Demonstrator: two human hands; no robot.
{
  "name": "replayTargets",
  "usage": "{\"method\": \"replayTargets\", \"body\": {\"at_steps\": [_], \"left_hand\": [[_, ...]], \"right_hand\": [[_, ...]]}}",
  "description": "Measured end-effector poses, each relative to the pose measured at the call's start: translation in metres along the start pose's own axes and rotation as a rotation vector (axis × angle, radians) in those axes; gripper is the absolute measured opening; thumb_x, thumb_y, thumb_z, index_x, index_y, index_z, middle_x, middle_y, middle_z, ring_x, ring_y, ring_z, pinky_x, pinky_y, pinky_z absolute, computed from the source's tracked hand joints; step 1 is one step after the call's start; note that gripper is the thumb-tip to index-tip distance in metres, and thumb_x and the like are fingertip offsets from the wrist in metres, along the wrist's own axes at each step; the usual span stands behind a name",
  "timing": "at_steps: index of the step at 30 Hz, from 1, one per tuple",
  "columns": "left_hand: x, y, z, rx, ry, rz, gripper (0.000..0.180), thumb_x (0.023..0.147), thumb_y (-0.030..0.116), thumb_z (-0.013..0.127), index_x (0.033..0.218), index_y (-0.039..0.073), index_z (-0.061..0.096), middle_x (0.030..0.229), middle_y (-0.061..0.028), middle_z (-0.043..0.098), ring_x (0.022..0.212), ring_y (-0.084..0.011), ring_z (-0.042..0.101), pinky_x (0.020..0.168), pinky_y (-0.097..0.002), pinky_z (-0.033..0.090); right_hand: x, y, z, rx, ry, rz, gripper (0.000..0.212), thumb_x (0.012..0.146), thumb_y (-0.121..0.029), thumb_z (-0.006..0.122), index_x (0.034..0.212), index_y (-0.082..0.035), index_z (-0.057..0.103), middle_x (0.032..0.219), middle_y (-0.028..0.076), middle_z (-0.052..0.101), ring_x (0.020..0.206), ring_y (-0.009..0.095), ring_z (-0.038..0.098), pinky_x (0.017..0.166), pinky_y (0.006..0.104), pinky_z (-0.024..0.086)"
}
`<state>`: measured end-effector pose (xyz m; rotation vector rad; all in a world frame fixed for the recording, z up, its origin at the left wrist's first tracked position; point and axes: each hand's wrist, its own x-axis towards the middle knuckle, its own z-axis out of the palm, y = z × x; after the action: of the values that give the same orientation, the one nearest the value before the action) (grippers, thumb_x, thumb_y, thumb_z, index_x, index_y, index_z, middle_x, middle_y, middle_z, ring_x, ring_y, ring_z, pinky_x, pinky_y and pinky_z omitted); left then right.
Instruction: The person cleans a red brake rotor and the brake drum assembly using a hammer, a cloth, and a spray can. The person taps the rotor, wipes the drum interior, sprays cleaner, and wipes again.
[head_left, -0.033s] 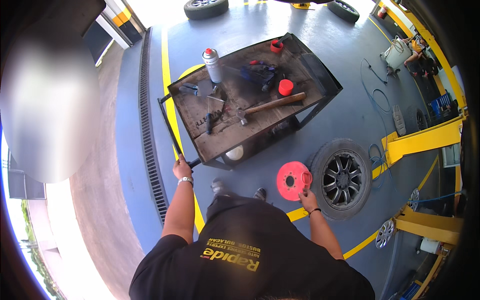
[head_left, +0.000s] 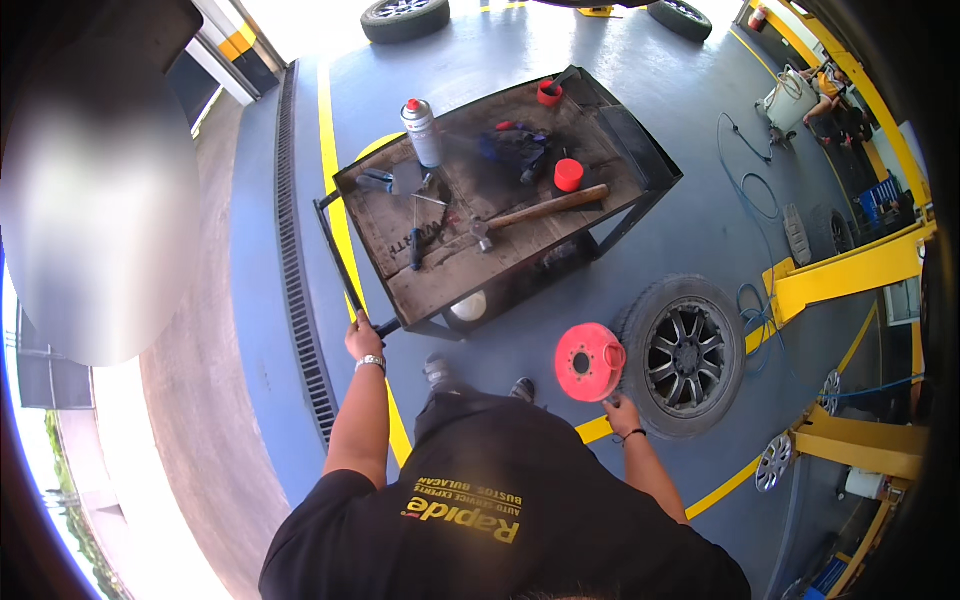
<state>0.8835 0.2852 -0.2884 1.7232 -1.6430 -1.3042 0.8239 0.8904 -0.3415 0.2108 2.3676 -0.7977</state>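
Note:
My left hand (head_left: 363, 338) is closed round the handle (head_left: 350, 280) of a black tool cart (head_left: 430, 297). A red round disc (head_left: 582, 375) with a centre hole and smaller holes about it is in front of me to the right. At its lower right edge my right hand (head_left: 623, 415) is closed; the fingertips are partly hidden. Beside the disc lies a wheel with a black spoked rim (head_left: 687, 358). On the cart top are a hammer (head_left: 545, 208), a spray can (head_left: 422, 135), a screwdriver (head_left: 416, 248), a red cap (head_left: 568, 175) and dark gloves (head_left: 515, 148).
A floor drain grate (head_left: 290, 240) and a yellow line run along the left. Yellow lift arms (head_left: 850, 265) reach in from the right, with a blue hose (head_left: 740, 185) on the floor. Tyres (head_left: 405, 20) lie at the far end. Another person (head_left: 828, 105) is at far right.
My right hand has slid slightly down and right along the edge of the red disc, which has barely shifted. My left hand stays on the cart handle.

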Motion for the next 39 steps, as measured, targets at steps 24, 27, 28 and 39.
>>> {"method": "replayTargets", "body": {"at_steps": [24,27,28,39], "left_hand": [[0.016,0.191,0.216,0.659,-0.792,1.307,0.027,0.088,0.021,0.061,0.112,0.009,0.067,0.116,-0.0157,0.062,0.107,-0.0366,0.061,0.093,-0.0423,0.050],[0.000,0.221,0.307,0.686,-0.658,1.389,0.027,0.088,0.019,0.058,0.112,0.012,0.068,0.120,-0.0147,0.061,0.117,-0.0349,0.057,0.099,-0.0460,0.045],[0.002,0.221,0.336,0.633,-0.533,1.457,0.027,0.087,0.019,0.058,0.112,0.013,0.068,0.120,-0.0142,0.061,0.119,-0.0336,0.055,0.101,-0.0475,0.043],[-0.004,0.244,0.328,0.368,-0.592,1.280,0.009,0.085,0.014,0.063,0.089,0.008,0.068,0.110,-0.0069,0.066,0.111,-0.0271,0.059,0.095,-0.0429,0.045]], "right_hand": [[0.010,-0.276,0.021,0.262,0.333,-0.662,0.030,0.085,-0.014,0.067,0.113,-0.001,0.065,0.101,0.016,0.066,0.087,0.028,0.067,0.079,0.0360,0.054],[0.010,-0.281,-0.014,0.202,0.274,-0.724,0.031,0.085,-0.013,0.067,0.113,-0.001,0.065,0.099,0.016,0.066,0.086,0.027,0.068,0.079,0.0361,0.054],[0.014,-0.278,-0.024,0.190,0.260,-0.752,0.031,0.085,-0.013,0.066,0.114,-0.001,0.064,0.098,0.016,0.067,0.085,0.027,0.068,0.079,0.0360,0.054],[0.096,-0.266,-0.085,0.228,0.125,-0.809,0.022,0.087,-0.009,0.065,0.106,0.001,0.067,0.094,0.014,0.069,0.077,0.021,0.067,0.073,0.0316,0.054]]}}
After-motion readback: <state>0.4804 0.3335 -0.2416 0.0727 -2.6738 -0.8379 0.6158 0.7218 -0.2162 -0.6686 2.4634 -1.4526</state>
